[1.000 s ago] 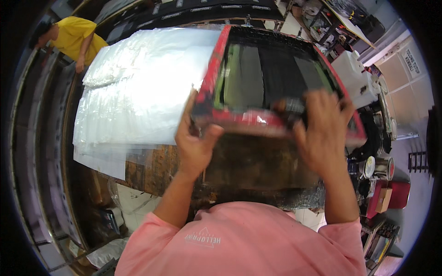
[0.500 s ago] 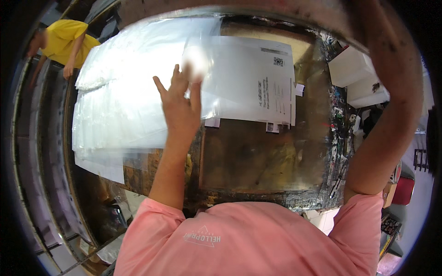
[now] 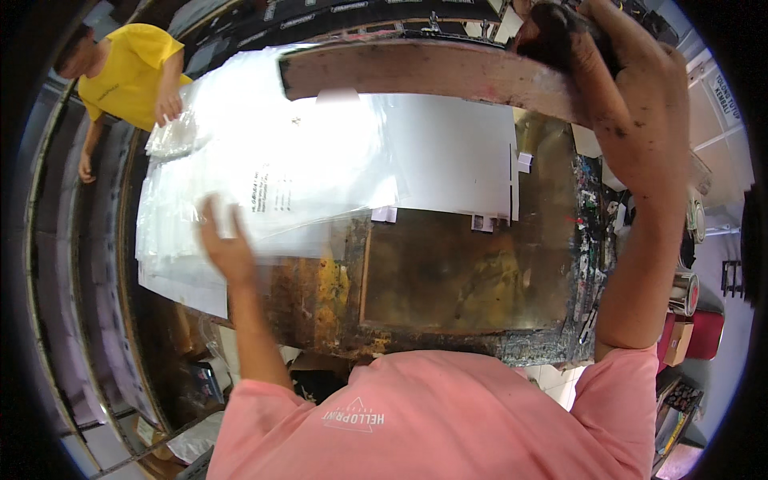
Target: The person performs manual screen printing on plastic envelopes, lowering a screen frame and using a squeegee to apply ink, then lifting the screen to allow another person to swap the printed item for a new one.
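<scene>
My right hand (image 3: 640,104) grips the right end of a wooden printing screen frame (image 3: 416,68) with a reddish, ink-stained edge, held tilted up above the table. Under it a white sheet (image 3: 456,152) lies taped on the worn, ink-stained table (image 3: 448,272). My left hand (image 3: 224,244), blurred with its fingers stretched out, is at the lower left edge of a clear plastic sheet (image 3: 320,184) with dark print. That sheet lies half over the white sheet and half over a stack of clear plastic sheets (image 3: 176,232) at the left. Whether the fingers pinch it is unclear.
A person in a yellow shirt (image 3: 132,72) stands at the far left corner, one hand on the plastic stack. Metal cans (image 3: 684,292) and a red box (image 3: 708,332) crowd the right side. Shelving runs down the left.
The screen frame swung up off the table and my left hand let go of it. That hand reached onto the printed plastic sheet, and both have moved left toward the stack.
</scene>
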A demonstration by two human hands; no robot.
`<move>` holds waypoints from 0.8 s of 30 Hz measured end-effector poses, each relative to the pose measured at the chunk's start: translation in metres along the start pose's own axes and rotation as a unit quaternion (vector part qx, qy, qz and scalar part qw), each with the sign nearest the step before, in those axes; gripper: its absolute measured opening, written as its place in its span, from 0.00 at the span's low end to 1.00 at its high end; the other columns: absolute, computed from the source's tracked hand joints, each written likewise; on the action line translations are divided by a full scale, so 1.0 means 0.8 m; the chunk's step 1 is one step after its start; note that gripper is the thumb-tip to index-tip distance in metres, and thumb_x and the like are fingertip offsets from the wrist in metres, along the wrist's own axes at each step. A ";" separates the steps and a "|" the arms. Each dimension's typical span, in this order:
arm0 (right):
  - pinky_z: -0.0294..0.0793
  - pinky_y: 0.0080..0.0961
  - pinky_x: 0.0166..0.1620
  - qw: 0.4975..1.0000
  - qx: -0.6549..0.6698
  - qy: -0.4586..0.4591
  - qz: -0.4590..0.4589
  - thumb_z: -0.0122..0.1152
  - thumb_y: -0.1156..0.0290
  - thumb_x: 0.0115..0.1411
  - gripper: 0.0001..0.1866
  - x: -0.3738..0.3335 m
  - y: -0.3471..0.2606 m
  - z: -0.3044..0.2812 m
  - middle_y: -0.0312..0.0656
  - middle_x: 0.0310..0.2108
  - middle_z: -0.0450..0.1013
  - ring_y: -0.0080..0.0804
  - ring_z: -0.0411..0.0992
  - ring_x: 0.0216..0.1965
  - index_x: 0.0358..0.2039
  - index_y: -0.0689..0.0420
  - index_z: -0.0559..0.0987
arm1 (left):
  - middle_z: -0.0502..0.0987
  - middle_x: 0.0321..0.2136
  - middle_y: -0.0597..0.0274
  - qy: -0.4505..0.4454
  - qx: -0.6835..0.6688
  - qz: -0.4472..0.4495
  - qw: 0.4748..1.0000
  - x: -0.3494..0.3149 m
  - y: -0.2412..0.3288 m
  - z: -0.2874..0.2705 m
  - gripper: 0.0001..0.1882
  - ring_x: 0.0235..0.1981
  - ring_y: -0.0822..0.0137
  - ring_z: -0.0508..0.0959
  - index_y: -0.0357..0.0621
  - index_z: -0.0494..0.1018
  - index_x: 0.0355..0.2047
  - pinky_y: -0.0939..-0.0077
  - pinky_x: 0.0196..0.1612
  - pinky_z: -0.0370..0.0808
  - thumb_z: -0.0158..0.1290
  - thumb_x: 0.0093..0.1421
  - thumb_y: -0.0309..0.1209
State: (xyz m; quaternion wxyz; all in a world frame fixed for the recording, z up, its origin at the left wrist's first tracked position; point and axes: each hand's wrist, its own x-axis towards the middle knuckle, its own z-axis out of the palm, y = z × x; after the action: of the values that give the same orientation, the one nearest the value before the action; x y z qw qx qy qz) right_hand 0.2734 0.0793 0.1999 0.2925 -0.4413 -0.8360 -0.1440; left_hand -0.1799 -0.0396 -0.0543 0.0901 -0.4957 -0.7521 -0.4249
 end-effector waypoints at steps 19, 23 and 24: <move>0.63 0.48 0.50 0.992 -0.068 0.105 -0.019 0.62 0.49 0.66 0.22 -0.031 -0.032 0.012 0.44 0.36 0.79 0.46 0.78 0.42 0.39 0.58 0.80 | 0.56 0.76 0.37 -0.246 0.089 0.224 0.939 -0.077 0.099 0.083 0.58 0.78 0.33 0.49 0.50 0.67 0.73 0.19 0.72 0.29 0.45 0.57 0.81; 0.66 0.51 0.48 0.990 -0.083 0.112 -0.023 0.58 0.45 0.68 0.24 -0.007 -0.010 0.004 0.45 0.34 0.80 0.49 0.79 0.40 0.37 0.58 0.79 | 0.57 0.76 0.40 -0.365 0.125 0.239 0.891 -0.074 0.153 0.116 0.62 0.78 0.37 0.50 0.44 0.65 0.73 0.20 0.72 0.29 0.45 0.55 0.83; 0.65 0.49 0.51 0.991 -0.088 0.095 -0.016 0.58 0.47 0.68 0.23 -0.006 -0.006 0.002 0.46 0.37 0.80 0.50 0.78 0.43 0.42 0.57 0.79 | 0.57 0.76 0.42 -0.368 0.105 0.258 0.887 -0.082 0.173 0.122 0.61 0.78 0.37 0.51 0.44 0.65 0.73 0.20 0.73 0.31 0.46 0.56 0.81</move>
State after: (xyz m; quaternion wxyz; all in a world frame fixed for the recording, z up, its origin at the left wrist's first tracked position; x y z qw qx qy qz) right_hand 0.2711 0.0745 0.1954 0.3285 -0.4358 -0.7955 -0.2632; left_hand -0.0057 0.0082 -0.0757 -0.0355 -0.7808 -0.6169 -0.0926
